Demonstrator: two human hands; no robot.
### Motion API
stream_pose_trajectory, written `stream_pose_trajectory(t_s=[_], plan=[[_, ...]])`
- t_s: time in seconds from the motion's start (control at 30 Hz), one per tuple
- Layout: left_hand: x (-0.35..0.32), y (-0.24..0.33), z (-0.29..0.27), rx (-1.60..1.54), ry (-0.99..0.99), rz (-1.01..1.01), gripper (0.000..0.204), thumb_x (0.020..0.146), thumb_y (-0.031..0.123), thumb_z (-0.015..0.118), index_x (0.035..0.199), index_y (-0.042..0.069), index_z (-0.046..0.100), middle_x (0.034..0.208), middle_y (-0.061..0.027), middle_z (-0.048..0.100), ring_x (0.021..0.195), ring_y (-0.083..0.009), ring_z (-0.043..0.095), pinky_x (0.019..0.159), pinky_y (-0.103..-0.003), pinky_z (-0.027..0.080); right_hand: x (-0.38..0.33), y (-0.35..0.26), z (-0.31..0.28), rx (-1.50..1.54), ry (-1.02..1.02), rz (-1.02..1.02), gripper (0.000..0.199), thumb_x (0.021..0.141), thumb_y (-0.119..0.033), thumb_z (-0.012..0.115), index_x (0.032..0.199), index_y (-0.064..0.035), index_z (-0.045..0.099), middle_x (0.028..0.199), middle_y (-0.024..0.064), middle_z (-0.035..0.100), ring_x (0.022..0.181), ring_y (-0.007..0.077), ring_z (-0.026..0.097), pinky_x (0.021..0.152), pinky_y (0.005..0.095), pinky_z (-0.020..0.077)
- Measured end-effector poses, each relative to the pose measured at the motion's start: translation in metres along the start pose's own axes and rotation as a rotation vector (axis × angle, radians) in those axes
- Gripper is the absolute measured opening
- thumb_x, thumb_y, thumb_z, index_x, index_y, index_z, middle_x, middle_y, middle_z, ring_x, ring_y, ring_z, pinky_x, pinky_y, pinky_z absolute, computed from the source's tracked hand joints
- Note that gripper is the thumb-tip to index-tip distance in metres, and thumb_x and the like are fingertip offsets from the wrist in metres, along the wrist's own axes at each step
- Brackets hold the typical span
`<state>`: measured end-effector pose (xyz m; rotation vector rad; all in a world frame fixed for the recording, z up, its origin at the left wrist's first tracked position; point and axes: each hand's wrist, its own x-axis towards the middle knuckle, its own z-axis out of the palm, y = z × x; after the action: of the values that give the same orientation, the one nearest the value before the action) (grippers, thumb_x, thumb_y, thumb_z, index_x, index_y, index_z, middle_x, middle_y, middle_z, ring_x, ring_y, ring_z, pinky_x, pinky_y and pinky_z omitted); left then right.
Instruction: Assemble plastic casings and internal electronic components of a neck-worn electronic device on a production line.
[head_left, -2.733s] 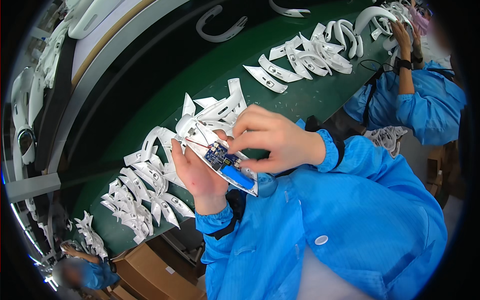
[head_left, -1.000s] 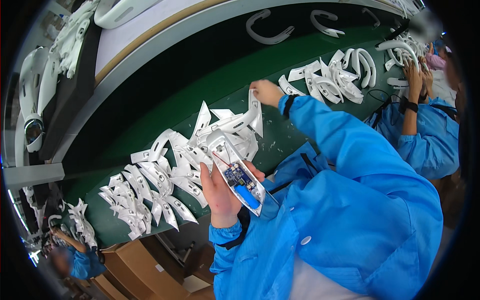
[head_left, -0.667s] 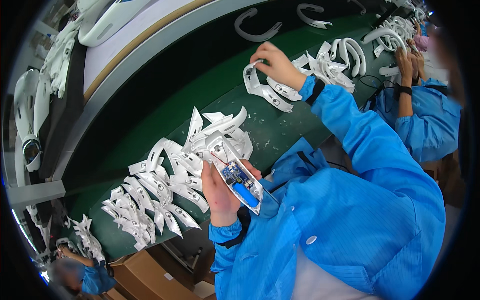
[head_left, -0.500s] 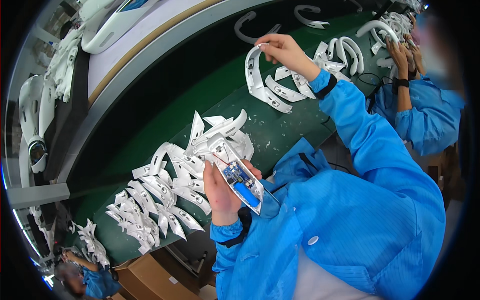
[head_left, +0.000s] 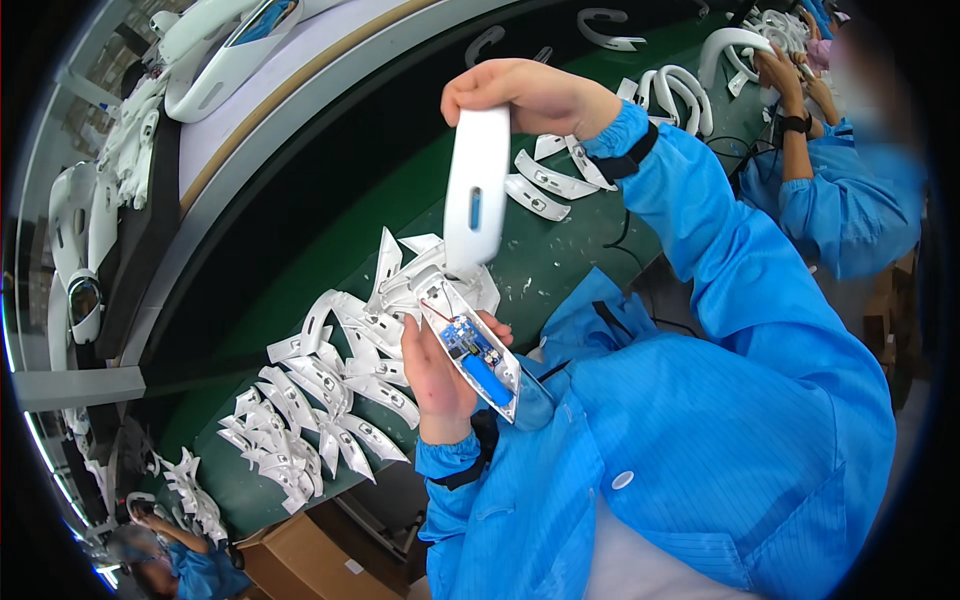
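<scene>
My left hand [head_left: 436, 388] is wrapped around a white plastic housing [head_left: 431, 287], whose cavity faces up. Inside it are a blue circuit board [head_left: 466, 337], a blue cylindrical cell [head_left: 488, 382] and thin red wires. Above and beyond the housing, my right hand [head_left: 540, 95] grips the upper end of a curved white plastic cover [head_left: 462, 222]. The cover hangs with its smooth outer face and oval slot in sight; its lower end overlaps the far end of the housing in the picture. Whether the two touch, I cannot tell.
Loose white curved shells [head_left: 300, 400] are heaped on the green bench [head_left: 545, 265] to the left. More shell pieces [head_left: 552, 178] lie beyond my right forearm. A co-worker's hands [head_left: 780, 85] handle white parts at far right. A cardboard box [head_left: 315, 560] stands below the bench.
My right hand has moved left and turned the curved cover from its hollow inner side to its smooth outer side, bringing it nearer the housing. My left hand has barely moved.
</scene>
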<state>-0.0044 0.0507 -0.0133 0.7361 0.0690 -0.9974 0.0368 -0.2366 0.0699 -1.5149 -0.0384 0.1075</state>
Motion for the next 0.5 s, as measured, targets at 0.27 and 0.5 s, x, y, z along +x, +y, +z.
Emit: stream_pose_trajectory(t_s=[0.27, 0.5], plan=[[0.001, -0.001, 0.028, -0.01, 0.048, 0.138, 0.072, 0.09, 0.052, 0.022, 0.133, -0.005, 0.029, 0.127, -0.0207, 0.046, 0.112, -0.0336, 0.051, 0.089, -0.047, 0.044, 0.021, 0.028, 0.094, 0.394, -0.793, 0.258, 0.025, 0.09, -0.027, 0.05, 0.079, -0.0054, 0.05, 0.06, -0.0046, 0.047, 0.044, 0.0001, 0.044, 0.036, 0.0143, 0.0311], [-0.003, -0.003, 0.011, -0.01, -0.109, -0.04, 0.09, 0.082, 0.071, 0.014, 0.109, -0.007, 0.05, 0.092, -0.0215, 0.06, 0.076, -0.037, 0.063, 0.065, -0.045, 0.053, 0.03, 0.051, 0.101, -0.025, -0.632, 0.267, 0.023, 0.088, -0.031, 0.053, 0.089, -0.0088, 0.058, 0.071, -0.0052, 0.053, 0.066, 0.0026, 0.052, 0.052, 0.0173, 0.0393]])
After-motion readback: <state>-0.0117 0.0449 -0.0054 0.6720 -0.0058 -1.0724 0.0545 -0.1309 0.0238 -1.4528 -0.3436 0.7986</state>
